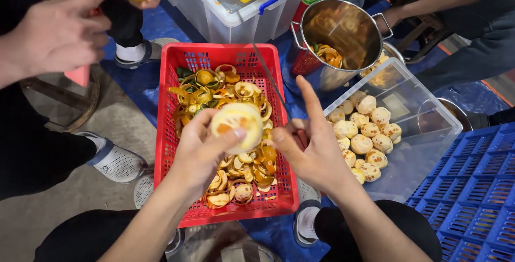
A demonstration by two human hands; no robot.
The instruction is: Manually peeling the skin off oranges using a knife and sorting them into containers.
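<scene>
Head view: left hand (pixel 201 152) grips a peeled citrus fruit (pixel 237 127) over the red basket (pixel 279 200) of orange peel; right hand (pixel 314 152) beside it, pinched, holding what I can't tell. Peeled fruit fills half the clear tub (pixel 429 149) right; co-worker's hand (pixel 59 26) far left holds an unpeeled one.

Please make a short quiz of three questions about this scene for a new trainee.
1. Which hand holds the round pale peeled fruit?
2. True or false: the red plastic crate holds orange peel strips.
3. Where do the other peeled fruits lie: A) steel pot, B) clear plastic tub, C) blue crate?

Key: 1. The left hand; the right hand is beside it. 2. True. 3. B.
</scene>
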